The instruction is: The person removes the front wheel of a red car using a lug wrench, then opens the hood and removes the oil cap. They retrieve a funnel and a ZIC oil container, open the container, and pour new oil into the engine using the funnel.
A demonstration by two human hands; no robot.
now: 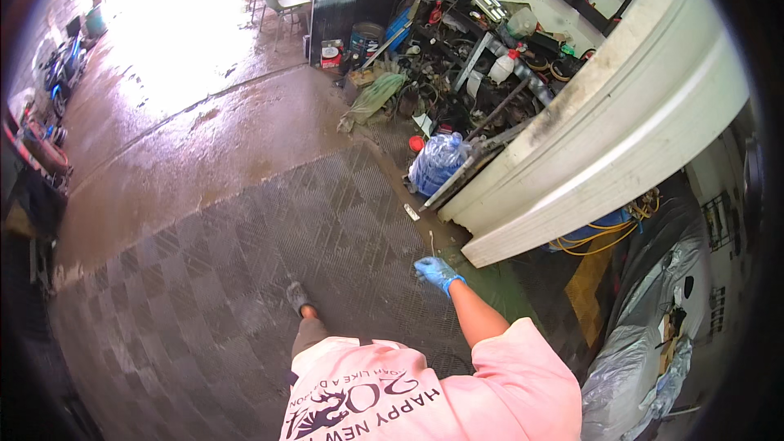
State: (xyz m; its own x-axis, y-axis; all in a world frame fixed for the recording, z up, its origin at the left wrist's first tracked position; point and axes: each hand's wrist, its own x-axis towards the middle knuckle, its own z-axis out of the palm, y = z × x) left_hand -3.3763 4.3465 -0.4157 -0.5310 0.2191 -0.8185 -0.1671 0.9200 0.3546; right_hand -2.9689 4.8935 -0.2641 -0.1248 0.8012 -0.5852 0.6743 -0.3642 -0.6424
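My right hand, in a blue disposable glove, is held out over the dark tiled floor, with its fingers curled closed. A thin pale strip shows just beyond the fingers. Whether the hand holds it or it lies on the floor, I cannot tell. Any object inside the fingers is hidden. Beyond it on the floor lies a small white piece. My left hand is out of sight. The pink shirt fills the lower middle, and one dark shoe stands on the mat-like tiles.
A large cream panel leans in from the right, its lower end near my hand. Piled clutter and a clear blue-tinted plastic bag lie beyond. Yellow cable hangs at right above a silver cover. Wet concrete leads toward a bright doorway.
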